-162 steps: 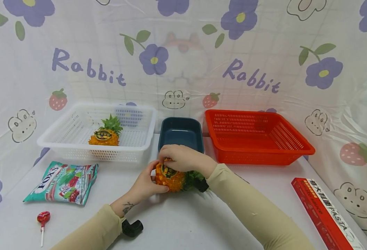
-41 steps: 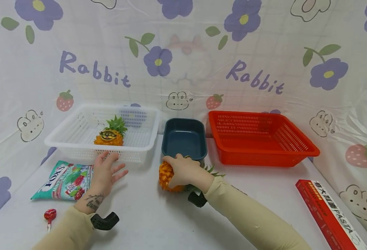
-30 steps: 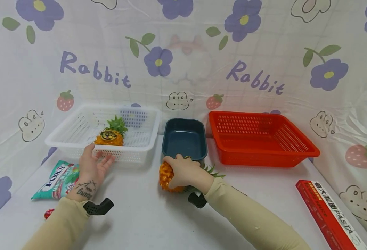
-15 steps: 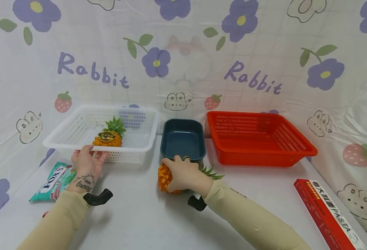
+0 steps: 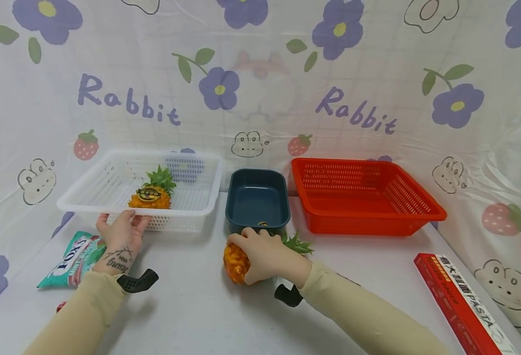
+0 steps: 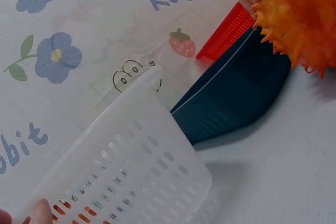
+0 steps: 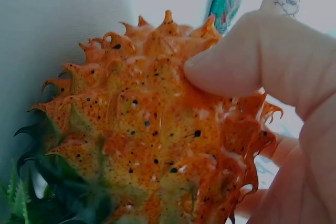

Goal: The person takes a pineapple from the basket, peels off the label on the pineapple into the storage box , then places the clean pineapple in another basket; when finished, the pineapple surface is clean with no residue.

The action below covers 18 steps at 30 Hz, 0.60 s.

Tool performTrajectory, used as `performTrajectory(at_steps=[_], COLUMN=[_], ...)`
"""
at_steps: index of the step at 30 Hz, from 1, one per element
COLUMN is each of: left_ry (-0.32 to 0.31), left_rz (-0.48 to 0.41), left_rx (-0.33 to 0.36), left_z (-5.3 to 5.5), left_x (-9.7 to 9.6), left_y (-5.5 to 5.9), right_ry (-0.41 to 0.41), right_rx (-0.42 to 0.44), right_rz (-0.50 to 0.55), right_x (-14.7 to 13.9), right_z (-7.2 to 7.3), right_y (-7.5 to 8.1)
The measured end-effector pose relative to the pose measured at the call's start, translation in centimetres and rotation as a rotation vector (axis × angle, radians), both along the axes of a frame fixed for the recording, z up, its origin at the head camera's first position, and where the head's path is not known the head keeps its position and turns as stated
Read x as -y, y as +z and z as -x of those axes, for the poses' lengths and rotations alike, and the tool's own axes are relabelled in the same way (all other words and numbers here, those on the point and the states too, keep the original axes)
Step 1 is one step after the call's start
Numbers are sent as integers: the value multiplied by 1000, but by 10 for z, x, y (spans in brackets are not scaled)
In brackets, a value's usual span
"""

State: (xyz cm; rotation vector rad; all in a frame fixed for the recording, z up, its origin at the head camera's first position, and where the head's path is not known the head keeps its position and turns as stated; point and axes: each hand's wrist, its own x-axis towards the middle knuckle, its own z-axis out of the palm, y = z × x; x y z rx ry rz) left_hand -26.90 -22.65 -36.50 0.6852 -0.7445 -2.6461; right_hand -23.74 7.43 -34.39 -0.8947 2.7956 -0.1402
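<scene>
My right hand (image 5: 265,254) grips a small toy-like pineapple (image 5: 236,261) from above, in front of the dark blue tub (image 5: 258,226). Its spiky orange body fills the right wrist view, where the thumb (image 7: 226,69) presses on its side; green leaves (image 5: 297,244) stick out to the right under the wrist. My left hand (image 5: 120,234), palm turned up, holds the front rim of the white basket (image 5: 194,212). In the left wrist view fingertips (image 6: 41,212) show at that rim. A second pineapple (image 5: 151,196) with a black label lies inside the white basket.
A red basket (image 5: 376,224) stands at the back right. Along the right edge lies a long red pasta box (image 5: 460,301). A green candy bag (image 5: 71,261) lies left of my left wrist, and a red lollipop head (image 5: 60,306) peeks out beside the left sleeve.
My left hand has left the pineapple, moved left and taken the white basket's front rim. My right hand keeps its grip and has shifted the pineapple slightly toward me.
</scene>
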Motion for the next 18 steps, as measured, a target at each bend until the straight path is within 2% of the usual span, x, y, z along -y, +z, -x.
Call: performTrajectory(at_steps=[6, 14, 18], left_ry=[-3, 5, 7], left_rz=[-8, 0, 2], left_rx=[-14, -23, -29], left_z=[0, 0, 0], left_x=[1, 1, 2], left_y=[-1, -2, -2], right_ry=[137, 299, 380], right_rx=[-21, 26, 18], right_rz=[-5, 10, 3], right_x=[-17, -42, -54], right_z=[-7, -11, -14], right_y=[2, 6, 8])
